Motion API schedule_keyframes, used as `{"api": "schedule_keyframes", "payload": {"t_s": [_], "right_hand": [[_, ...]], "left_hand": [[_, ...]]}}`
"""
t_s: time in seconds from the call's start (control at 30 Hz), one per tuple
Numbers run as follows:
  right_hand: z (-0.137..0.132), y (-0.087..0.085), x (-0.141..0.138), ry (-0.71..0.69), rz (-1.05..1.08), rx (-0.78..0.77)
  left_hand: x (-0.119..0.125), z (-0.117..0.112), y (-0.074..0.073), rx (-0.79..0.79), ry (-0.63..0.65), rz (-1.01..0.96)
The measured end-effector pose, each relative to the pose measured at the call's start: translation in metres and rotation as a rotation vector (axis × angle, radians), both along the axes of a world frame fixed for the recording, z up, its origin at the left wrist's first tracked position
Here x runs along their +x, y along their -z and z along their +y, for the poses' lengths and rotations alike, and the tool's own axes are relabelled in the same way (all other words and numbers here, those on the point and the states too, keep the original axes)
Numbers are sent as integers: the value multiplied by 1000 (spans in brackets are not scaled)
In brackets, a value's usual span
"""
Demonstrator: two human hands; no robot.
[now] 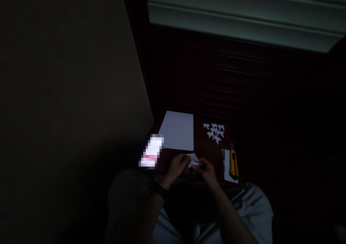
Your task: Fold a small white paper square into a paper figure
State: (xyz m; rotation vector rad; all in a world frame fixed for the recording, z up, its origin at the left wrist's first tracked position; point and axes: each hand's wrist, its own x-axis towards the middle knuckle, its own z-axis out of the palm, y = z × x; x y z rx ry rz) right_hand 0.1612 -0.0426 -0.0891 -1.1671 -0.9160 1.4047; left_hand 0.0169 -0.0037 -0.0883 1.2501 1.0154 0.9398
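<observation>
Between my hands, close to the table's near edge, is a small folded piece of white paper [193, 159]. My left hand [178, 164] pinches its left side, and a dark band circles that wrist. On the paper's right side the fingers of my right hand [205, 169] are closed. Dim light hides the exact folds and some fingertips. Just beyond my hands lies a white sheet of paper [178, 130]. Several small folded paper figures [214, 131] are grouped at the back right of the dark table [198, 139].
A yellow utility knife [233, 164] rests over small white paper [227, 168] at the table's right edge. At the left edge a bright, pixelated phone-like screen [151, 151] glows. A wall [81, 56] rises on the left; pale slats [229, 13] hang beyond the table.
</observation>
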Motion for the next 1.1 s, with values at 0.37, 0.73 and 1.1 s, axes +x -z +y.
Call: {"api": "schedule_keyframes", "payload": {"t_s": [0.37,0.73,1.1], "right_hand": [[-2,-1,-3,-18,-48,11],[-1,-2,-9,-45,-47,57],[-1,-4,-7,3,11,-24]], "left_hand": [[-1,-1,0,-23,17,10],[-2,0,-5,-13,10,-1],[-4,-2,-14,-82,39,-96]]}}
